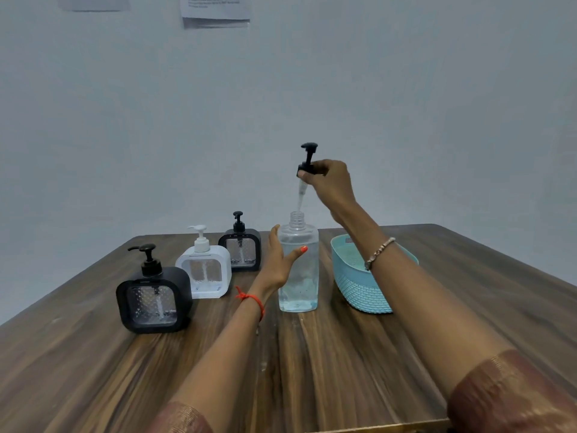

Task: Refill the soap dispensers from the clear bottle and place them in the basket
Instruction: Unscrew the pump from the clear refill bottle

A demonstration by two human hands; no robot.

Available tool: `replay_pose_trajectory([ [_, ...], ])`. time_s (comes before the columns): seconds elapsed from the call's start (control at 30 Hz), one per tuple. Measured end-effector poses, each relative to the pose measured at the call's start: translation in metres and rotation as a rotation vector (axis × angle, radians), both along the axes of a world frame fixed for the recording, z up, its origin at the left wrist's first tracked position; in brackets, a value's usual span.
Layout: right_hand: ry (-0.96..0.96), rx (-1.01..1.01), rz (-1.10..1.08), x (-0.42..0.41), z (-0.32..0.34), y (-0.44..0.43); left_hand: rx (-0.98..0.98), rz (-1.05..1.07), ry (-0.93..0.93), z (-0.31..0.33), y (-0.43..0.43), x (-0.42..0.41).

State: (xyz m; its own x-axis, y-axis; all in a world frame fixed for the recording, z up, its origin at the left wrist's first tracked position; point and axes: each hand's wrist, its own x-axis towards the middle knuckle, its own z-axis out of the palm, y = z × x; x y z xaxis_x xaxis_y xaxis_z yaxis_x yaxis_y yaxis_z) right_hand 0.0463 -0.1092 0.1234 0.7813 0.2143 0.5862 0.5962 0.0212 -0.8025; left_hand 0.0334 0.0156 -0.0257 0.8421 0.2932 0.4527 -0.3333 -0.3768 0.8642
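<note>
With the right grip (pixel 331 179) pinching the pump head (pixel 309 157), draw its tube straight out; the released left grip (pixel 276 260) steadies the clear bottle (pixel 299 285).

Three dispensers are standing in a slanting row and closing off the left of the desk (pixel 312 370): the front black dispenser (pixel 153 303), the white dispenser (pixel 204 271) and the back black dispenser (pixel 242 250). The left hand (pixel 276 264) is filling the gap between the back one and the clear bottle (pixel 298 276). The right hand (pixel 331 182) is holding the pump (pixel 307 160) over the bottle's neck, blocking the way in from above. The right forearm (pixel 406 276) is crossing over the basket (pixel 352 285). A narrow lane is lying open between bottle and basket, and bare wood is stretching wide between the arms.
</note>
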Motion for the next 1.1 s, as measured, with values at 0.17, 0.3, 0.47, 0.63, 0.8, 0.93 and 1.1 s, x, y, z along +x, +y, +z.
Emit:
replay_pose_trajectory([
  [0.17, 0.012, 0.11, -0.041, 0.006, 0.017, -0.011, -0.002, -0.015, 0.002, 0.0, 0.001, 0.001],
  [0.3, -0.025, 0.096, -0.067, 0.006, 0.032, -0.02, -0.002, -0.013, 0.006, -0.001, 0.002, 0.001],
  [0.47, -0.063, 0.147, -0.09, 0.003, 0.043, -0.024, -0.012, -0.005, 0.023, -0.002, 0.003, 0.003],
  [0.63, -0.114, 0.17, -0.131, -0.005, 0.049, -0.025, -0.011, -0.007, 0.031, -0.003, 0.004, 0.003],
  [0.8, -0.124, 0.202, -0.094, -0.012, 0.055, -0.029, -0.019, -0.019, 0.027, -0.002, 0.004, 0.004],
  [0.93, -0.177, 0.276, -0.107, -0.02, 0.06, -0.042, -0.02, -0.018, 0.022, -0.002, 0.004, 0.004],
  [1.1, -0.311, 0.257, -0.065, -0.04, 0.039, -0.071, -0.017, -0.018, 0.034, 0.0, 0.002, 0.001],
])
